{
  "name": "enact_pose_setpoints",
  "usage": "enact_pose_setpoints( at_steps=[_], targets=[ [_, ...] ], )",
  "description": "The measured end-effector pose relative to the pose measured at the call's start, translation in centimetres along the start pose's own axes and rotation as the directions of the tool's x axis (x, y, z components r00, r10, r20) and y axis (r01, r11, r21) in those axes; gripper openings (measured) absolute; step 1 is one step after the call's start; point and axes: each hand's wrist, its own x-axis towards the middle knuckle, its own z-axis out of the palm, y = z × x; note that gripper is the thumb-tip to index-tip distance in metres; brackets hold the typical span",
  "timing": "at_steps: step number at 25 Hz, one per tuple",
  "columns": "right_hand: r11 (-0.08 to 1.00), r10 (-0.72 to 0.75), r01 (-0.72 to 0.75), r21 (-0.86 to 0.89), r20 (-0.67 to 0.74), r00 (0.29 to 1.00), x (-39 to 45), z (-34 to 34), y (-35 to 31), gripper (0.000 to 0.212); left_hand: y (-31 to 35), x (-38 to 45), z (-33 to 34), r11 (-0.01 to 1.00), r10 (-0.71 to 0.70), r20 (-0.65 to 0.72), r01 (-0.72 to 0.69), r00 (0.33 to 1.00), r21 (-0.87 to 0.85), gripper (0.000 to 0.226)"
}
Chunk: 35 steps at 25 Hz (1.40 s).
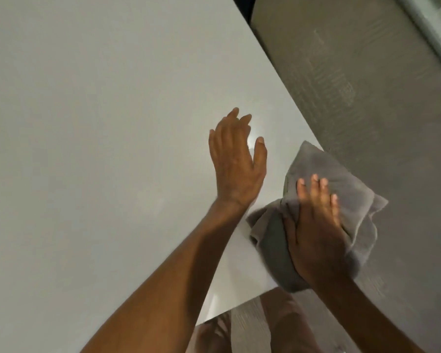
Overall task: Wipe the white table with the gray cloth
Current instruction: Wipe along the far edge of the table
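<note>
Forearms come in from the bottom of the frame, the left one crossing diagonally from the lower left up toward the middle. Between them at the bottom edge you can just make out the person's legs over a pale wood-look floor (247, 317).

Left hand (236, 159) sits around the center of the frame, flat and open over the white counter (99, 123), fingers together and pointing up-frame, thumb stuck out to the right. Nothing in its grip. Can't really tell if the palm is pressing on the surface or floating just above it.

Right hand (316, 233) is in the lower right, spread out flat on top of the gray cloth (326, 174). So that grip isn't closed around anything, it's more of an open palm pushing down on the fabric. The fingers look a bit smeared.

That cloth is bunched up right at the counter's right-hand corner. Part of it lies on the white surface, and the rest spills out past the edge, hanging over the gray carpet (367, 110) on the right side of the frame. One pointy corner of it sticks up-frame along the counter edge.

Counter itself fills the whole left and upper left, plain white, with a little shiny glare spot next to the left thumb.
</note>
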Motion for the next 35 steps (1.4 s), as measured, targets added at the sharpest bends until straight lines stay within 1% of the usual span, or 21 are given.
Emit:
enact_pose_setpoints(
  at_steps=[1,3,5,6,7,8,10,11,13,15,18,20,22,23,25,27,30,31,33,35],
  targets=[
    [0.997,-0.075,0.075,0.006,0.021,0.997,-0.7,0.4,-1.3,0.07,-1.4,-0.5,-1.6,0.998,-0.014,-0.015,0.015,1.0,0.063,0.047],
    [0.976,-0.219,0.218,0.022,0.027,0.975,-1.1,1.0,-4.2,0.07,-4.6,-1.3,-4.6,0.966,-0.05,-0.005,0.049,0.999,0.254,0.054],
    [0.944,-0.329,0.329,0.03,0.012,0.944,0.6,1.3,-7.3,0.067,-7.6,-1.3,-6.7,0.894,-0.169,0.023,0.143,0.985,0.426,0.061],
    [0.931,-0.362,0.362,0.042,-0.004,0.932,2.0,1.2,-8.5,0.065,-8.6,-1.2,-7.1,0.861,-0.237,0.025,0.198,0.971,0.469,0.065],
    [0.922,-0.382,0.383,0.055,-0.024,0.924,3.7,1.1,-9.4,0.064,-9.1,-1.0,-7.2,0.836,-0.283,0.026,0.233,0.959,0.496,0.069],
    [0.915,-0.396,0.398,0.062,-0.048,0.917,5.4,0.9,-10.0,0.065,-9.3,-0.9,-7.0,0.818,-0.295,0.03,0.236,0.955,0.524,0.072],
    [0.893,-0.44,0.447,0.052,-0.099,0.892,9.0,0.6,-10.6,0.063,-9.4,-0.8,-6.4,0.803,-0.263,0.021,0.207,0.964,0.56,0.075],
    [0.878,-0.469,0.476,0.043,-0.113,0.876,10.8,0.4,-10.7,0.063,-9.4,-0.8,-6.3,0.81,-0.25,0.004,0.207,0.968,0.548,0.075],
    [0.853,-0.518,0.522,0.027,-0.092,0.851,14.7,-0.3,-10.8,0.066,-9.6,-0.9,-6.2,0.821,-0.259,-0.021,0.232,0.966,0.521,0.073],
    [0.854,-0.518,0.52,0.014,-0.07,0.853,19.0,-1.1,-10.6,0.066,-9.8,-0.9,-6.0,0.804,-0.274,-0.025,0.243,0.961,0.543,0.075],
    [0.883,-0.464,0.468,0.033,-0.081,0.882,24.5,-2.5,-9.7,0.065,-9.7,-0.9,-5.8,0.806,-0.269,-0.013,0.233,0.963,0.544,0.071],
    [0.913,-0.395,0.402,0.072,-0.088,0.914,27.0,-3.1,-9.1,0.064,-9.7,-0.8,-5.8,0.814,-0.27,-0.023,0.241,0.963,0.529,0.069],
    [0.957,-0.237,0.25,0.149,-0.099,0.966,28.7,-3.5,-8.4,0.063,-9.7,-1.1,-5.9,0.795,-0.215,-0.058,0.209,0.975,0.57,0.065],
    [0.967,-0.132,0.147,0.208,-0.086,0.988,29.2,-3.7,-8.0,0.063,-9.7,-1.2,-5.9,0.777,-0.155,-0.09,0.178,0.984,0.604,0.062],
    [0.948,0.056,-0.039,0.317,-0.045,0.997,29.1,-3.8,-7.0,0.063,-9.8,-1.5,-5.7,0.739,-0.03,-0.159,0.129,0.987,0.661,0.056],
    [0.928,0.143,-0.124,0.352,-0.029,0.989,26.9,-3.7,-5.9,0.063,-10.0,-1.5,-5.5,0.706,0.037,-0.198,0.115,0.98,0.699,0.054],
    [0.939,0.161,-0.142,0.314,-0.036,0.986,20.9,-3.3,-4.0,0.063,-10.2,-1.7,-5.4,0.709,0.073,-0.218,0.103,0.973,0.698,0.055],
    [0.952,0.174,-0.157,0.261,-0.042,0.984,18.5,-3.1,-3.2,0.064,-10.3,-1.7,-5.4,0.727,0.048,-0.207,0.108,0.977,0.678,0.057],
    [0.964,0.236,-0.228,0.136,-0.05,0.97,13.7,-2.6,-1.7,0.068,-10.2,-1.5,-5.3,0.768,-0.065,-0.145,0.142,0.987,0.624,0.063],
    [0.947,0.313,-0.309,0.083,-0.038,0.949,9.1,-2.0,-1.3,0.072,-10.3,-1.4,-5.3,0.783,-0.136,-0.094,0.166,0.986,0.6,0.067]
  ],
)
